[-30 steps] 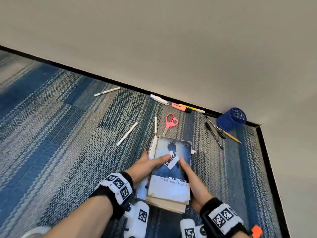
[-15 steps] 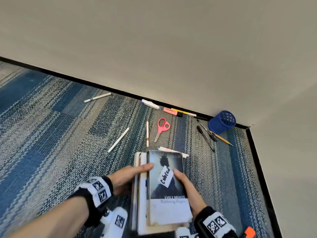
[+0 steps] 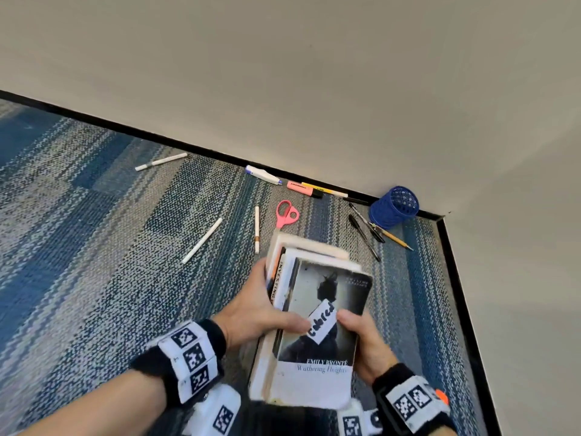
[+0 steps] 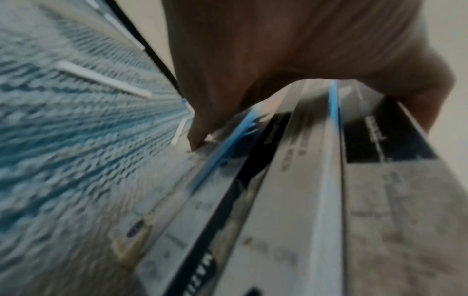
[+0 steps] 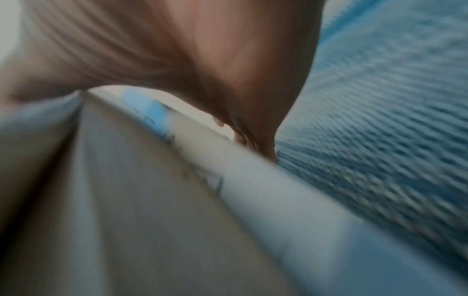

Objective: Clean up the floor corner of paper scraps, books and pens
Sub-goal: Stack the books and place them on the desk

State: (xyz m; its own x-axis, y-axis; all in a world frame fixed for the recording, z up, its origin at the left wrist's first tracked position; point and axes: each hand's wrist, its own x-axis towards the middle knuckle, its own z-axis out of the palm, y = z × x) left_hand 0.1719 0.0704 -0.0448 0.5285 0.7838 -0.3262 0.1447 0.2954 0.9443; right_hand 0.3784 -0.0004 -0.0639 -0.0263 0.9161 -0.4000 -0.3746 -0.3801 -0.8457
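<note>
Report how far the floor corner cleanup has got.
Done: the books are gathered into one stack.

In hand: left hand and right hand grip that stack from both sides, raised off the carpet.

Left: white pens, pink scissors, highlighters, black pens and a pencil lie loose beside the tipped blue pen cup.

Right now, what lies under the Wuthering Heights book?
Under the Wuthering Heights book are more stacked books, one spine reading "Investing". Their covers and exact count stay hidden.
</note>
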